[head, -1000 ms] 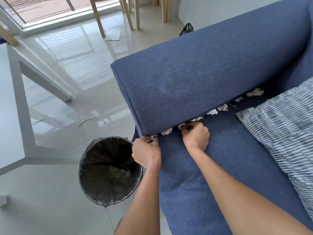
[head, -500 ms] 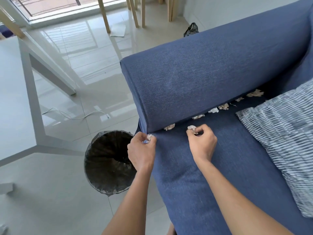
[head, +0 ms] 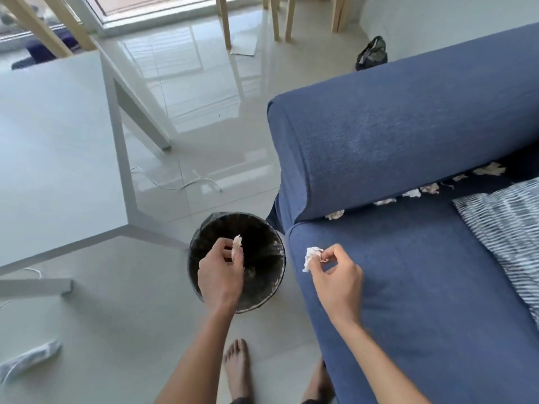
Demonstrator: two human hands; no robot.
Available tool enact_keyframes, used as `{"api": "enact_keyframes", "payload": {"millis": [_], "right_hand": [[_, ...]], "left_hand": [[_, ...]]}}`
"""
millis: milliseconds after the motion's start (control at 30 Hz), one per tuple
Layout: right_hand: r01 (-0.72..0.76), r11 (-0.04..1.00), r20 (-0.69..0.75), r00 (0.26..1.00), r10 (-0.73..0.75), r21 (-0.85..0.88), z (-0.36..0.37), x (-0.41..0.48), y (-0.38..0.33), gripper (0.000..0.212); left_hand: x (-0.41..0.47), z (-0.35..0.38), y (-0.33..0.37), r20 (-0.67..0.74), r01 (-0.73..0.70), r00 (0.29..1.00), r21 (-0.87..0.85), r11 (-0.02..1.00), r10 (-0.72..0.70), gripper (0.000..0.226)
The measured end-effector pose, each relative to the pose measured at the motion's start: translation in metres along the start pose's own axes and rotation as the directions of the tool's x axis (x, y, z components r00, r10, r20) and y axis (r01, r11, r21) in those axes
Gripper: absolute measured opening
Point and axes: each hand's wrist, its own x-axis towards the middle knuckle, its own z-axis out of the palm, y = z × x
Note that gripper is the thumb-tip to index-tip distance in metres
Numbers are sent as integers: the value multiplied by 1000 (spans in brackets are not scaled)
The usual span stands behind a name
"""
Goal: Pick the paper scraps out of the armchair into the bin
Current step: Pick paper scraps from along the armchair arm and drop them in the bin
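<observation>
— Where are you with it?

— My left hand (head: 220, 277) is over the mouth of the bin (head: 201, 287), fingertips pressed together on a small scrap (head: 236, 245). My right hand (head: 335, 279) hangs above the seat cushion (head: 423, 301), pinching a larger crumpled scrap (head: 311, 256) between thumb and forefinger.

— So what makes the drop go well?

— I'd say let the left one go only while it sits above the dark liner, not the rim; paper this light drifts. Then bring the right hand across the seat's edge until it is over the opening too, and spread the fingers fully so nothing clings.

— And after that?

— More scraps (head: 408, 193) lie in a line in the crease under the armrest (head: 393, 141), the nearest (head: 334, 214) at its front corner, the rest running back beside the striped pillow (head: 501, 223). I'd work front to back, one pinch each.
</observation>
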Motion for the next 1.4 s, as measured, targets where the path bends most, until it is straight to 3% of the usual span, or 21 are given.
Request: {"api": "enact_keyframes", "payload": {"millis": [200, 333, 667, 833, 967, 1400], "right_hand": [[40, 993, 198, 980, -18, -109, 43, -22, -12, 21], [42, 988, 255, 967, -3, -150, 62, -31, -19, 24], [-61, 973, 223, 968, 112, -222, 86, -38, -25, 24], [-116, 967, 220, 961, 167, -226, 94, -29, -28, 22], [-143, 958, 221, 955, 200, -250, 99, -23, -29, 22], [-246, 947, 261, 919, 296, -207, 123, -20, -40, 14]], "left_hand": [[16, -23, -49, 38, 80, 996, 50, 996, -82, 17], [19, -26, -65, 69, 101, 992, 42, 994, -104, 17], [45, -19, -75, 170, 5, 985, 79, 997, -19, 15], [52, -17, -95, 317, 183, 934, -25, 983, -166, 30], [56, -22, -110, 427, 260, 881, -73, 963, -206, 35], [73, -45, -112, 389, 187, 904, 6, 982, -175, 36]]}}
